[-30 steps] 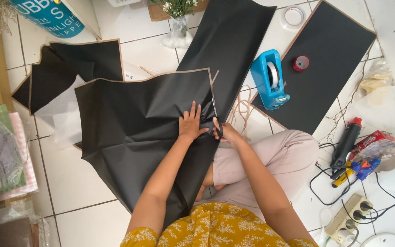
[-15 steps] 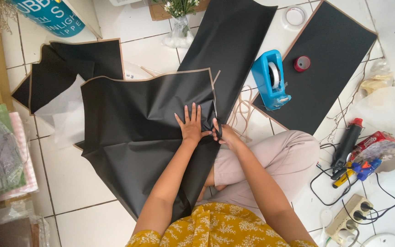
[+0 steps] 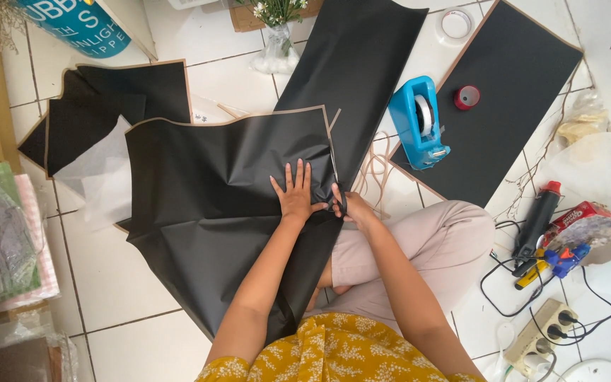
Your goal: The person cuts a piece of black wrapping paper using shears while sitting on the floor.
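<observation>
Just left of the blue tape dispenser (image 3: 419, 122), the left hand (image 3: 295, 195) lies flat, fingers spread, pinning the black wrapping sheet (image 3: 213, 205); the right hand (image 3: 348, 207) pinches its edge. Steady pressure keeps the fold crisp.

Bare tiles (image 3: 129, 283) lie open leftward; tape dispenser (image 3: 419, 122) and, seemingly, cords (image 3: 510, 283) crowd rightward

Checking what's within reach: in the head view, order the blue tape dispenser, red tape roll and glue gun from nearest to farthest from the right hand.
From the right hand:
1. Blue tape dispenser, just up and right.
2. Red tape roll, beyond it on the black sheet.
3. Glue gun, far right on the floor.
</observation>
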